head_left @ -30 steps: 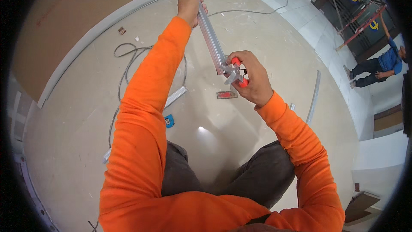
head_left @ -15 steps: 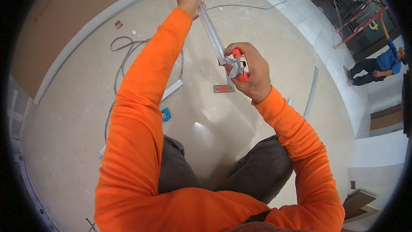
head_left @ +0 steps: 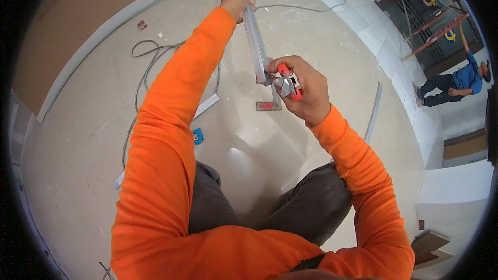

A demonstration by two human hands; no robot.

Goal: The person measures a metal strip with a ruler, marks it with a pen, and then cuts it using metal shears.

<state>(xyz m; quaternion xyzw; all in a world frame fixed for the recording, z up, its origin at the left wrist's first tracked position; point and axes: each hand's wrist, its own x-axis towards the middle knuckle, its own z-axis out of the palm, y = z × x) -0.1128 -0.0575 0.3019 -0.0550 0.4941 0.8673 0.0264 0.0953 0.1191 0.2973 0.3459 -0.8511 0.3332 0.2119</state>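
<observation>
My left hand (head_left: 237,1) is closed around a long, light grey metal channel (head_left: 254,41), well out in front of me. The near end of the channel slants down toward my right hand (head_left: 307,89). In that hand I grip tin snips (head_left: 296,92) with red handles, their silvery jaws right beside the channel's end. Whether the jaws touch the metal I cannot tell. Below this end, a try square (head_left: 267,106) with a red patch on its stock lies on the floor, its blade partly hidden.
A blue tape measure (head_left: 197,136) and a grey cable (head_left: 147,72) lie left on the floor (head_left: 249,145). Metal strips lie on both sides, one (head_left: 374,111) at the right. A brown board (head_left: 93,15) borders the far left. Another person (head_left: 451,85) stands by scaffolding (head_left: 436,36) at far right.
The channel's near end has shifted slightly left and down, and the channel hangs a little steeper. The snips' jaws have come away from across its end to beside it. Both hands keep their grip.
</observation>
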